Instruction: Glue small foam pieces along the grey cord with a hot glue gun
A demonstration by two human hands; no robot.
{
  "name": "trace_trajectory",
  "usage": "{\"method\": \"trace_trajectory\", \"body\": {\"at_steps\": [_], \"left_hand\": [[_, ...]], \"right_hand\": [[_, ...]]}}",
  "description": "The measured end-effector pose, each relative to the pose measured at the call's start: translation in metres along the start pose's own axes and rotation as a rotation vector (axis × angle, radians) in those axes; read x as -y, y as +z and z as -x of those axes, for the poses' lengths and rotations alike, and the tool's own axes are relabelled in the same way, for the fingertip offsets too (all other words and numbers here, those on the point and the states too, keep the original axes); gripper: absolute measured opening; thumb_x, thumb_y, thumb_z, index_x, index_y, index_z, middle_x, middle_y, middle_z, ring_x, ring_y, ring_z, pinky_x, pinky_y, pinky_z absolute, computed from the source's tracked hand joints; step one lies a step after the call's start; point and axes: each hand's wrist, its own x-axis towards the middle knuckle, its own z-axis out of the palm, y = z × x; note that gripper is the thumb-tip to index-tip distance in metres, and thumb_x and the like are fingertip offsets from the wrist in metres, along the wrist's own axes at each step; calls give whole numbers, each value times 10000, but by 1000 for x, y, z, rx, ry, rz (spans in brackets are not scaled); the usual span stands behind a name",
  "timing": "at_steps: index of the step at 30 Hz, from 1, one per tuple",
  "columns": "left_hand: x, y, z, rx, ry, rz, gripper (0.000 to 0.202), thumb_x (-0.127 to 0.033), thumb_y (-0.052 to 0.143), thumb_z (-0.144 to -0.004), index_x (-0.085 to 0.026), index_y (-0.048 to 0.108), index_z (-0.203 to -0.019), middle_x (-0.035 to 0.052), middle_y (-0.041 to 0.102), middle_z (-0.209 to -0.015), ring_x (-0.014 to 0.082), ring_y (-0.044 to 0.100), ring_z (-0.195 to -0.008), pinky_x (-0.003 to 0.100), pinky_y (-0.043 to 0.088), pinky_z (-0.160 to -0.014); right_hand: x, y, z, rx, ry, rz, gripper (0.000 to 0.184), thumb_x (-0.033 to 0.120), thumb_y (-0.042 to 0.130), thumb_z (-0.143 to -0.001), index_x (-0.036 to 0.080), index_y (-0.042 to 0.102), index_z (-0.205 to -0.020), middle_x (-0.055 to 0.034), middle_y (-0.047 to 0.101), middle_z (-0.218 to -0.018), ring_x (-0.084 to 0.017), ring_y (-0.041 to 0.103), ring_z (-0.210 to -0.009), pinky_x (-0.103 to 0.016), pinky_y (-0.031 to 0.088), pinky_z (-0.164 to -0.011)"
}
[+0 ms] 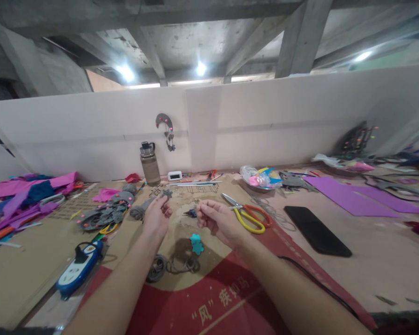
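Apparently, a small grey flower-shaped piece (167,193) is held at the fingertips of the left hand (158,215), raised above the brown cardboard (176,228). It is placed to the left of the right hand (214,217) and slightly beyond its fingertips, with a clear gap left between the two hands; the left is plainly the nearer. No marked long axis can be made out in the piece, as it is roughly round. The right thumb and forefinger are brought close together, but whether anything is pinched there cannot be told. Just beside them a dark pointed object (191,213) is seen, its narrow end turned toward the left hand; its other end is hidden by the fingers, and it cannot be told whether it is held or merely lies behind. Nearer the body, teal pieces (196,244) and a coil of grey cord (157,268) are laid out, while scissors (249,216) are set to the right, their blades pointed toward the far wall and leftward. Any thread between the hands is too fine to be confirmed.
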Motion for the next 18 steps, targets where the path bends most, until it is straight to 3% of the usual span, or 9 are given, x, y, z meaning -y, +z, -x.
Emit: {"method": "trace_trajectory", "body": {"at_steps": [3, 5, 8, 10, 12, 14, 16, 18], "left_hand": [[-1, -2, -3, 29, 39, -23, 261, -165, 713, -573, -168, 536, -765, -58, 518, -612, 33, 451, -479, 145, 304, -415], [0, -2, -3, 58, 61, -43, 314, -174, 739, -542, -170, 542, -787, -65, 514, -612, 30, 437, -469, 148, 289, -408], [1, 0, 0, 104, 93, -89, 373, -209, 767, -518, -167, 552, -820, -62, 527, -632, 26, 425, -463, 154, 282, -408], [1, 2, 3, 147, 108, -119, 389, -240, 774, -523, -166, 556, -837, -57, 534, -644, 28, 427, -469, 158, 285, -417], [2, 4, 7, 201, 109, -151, 380, -269, 773, -536, -162, 561, -833, -57, 526, -627, 32, 422, -468, 164, 283, -425], [3, 6, 10, 249, 107, -193, 357, -292, 768, -547, -157, 570, -811, -60, 508, -595, 35, 411, -463, 170, 283, -435], [5, 7, 12, 297, 121, -248, 336, -304, 759, -563, -153, 586, -808, -58, 503, -585, 39, 407, -469, 176, 293, -451], [7, 9, 15, 341, 176, -314, 312, -307, 741, -590, -157, 608, -828, -48, 516, -603, 49, 414, -489, 184, 308, -471]], "right_hand": [[0, 0, 1, -32, -54, 157, 309, 442, 556, -780, 174, 526, -629, 15, 491, -604, -96, 462, -562, -234, 415, -584], [-1, 2, 2, -47, -164, 268, 267, 383, 616, -741, 176, 520, -603, -1, 541, -698, -108, 510, -672, -234, 426, -656], [-2, 7, 4, 19, -231, 326, 160, 291, 682, -671, 195, 573, -739, -17, 595, -935, -127, 545, -858, -242, 431, -742], [-2, 11, 5, 40, -154, 331, 163, 305, 649, -700, 201, 589, -811, -4, 620, -832, -118, 562, -742, -240, 441, -673], [-2, 11, 5, -21, -69, 391, 167, 356, 585, -754, 189, 601, -759, 36, 558, -583, -97, 496, -525, -225, 406, -543], [-1, 10, 5, -144, -58, 478, 288, 420, 543, -779, 183, 569, -618, 59, 440, -442, -84, 393, -413, -218, 334, -453], [1, 7, 4, -260, -109, 539, 395, 464, 524, -783, 187, 482, -505, 56, 383, -422, -82, 357, -408, -221, 306, -434], [3, 4, 4, -336, -172, 555, 386, 456, 545, -767, 191, 440, -506, 43, 417, -488, -91, 395, -465, -223, 335, -460]]}}
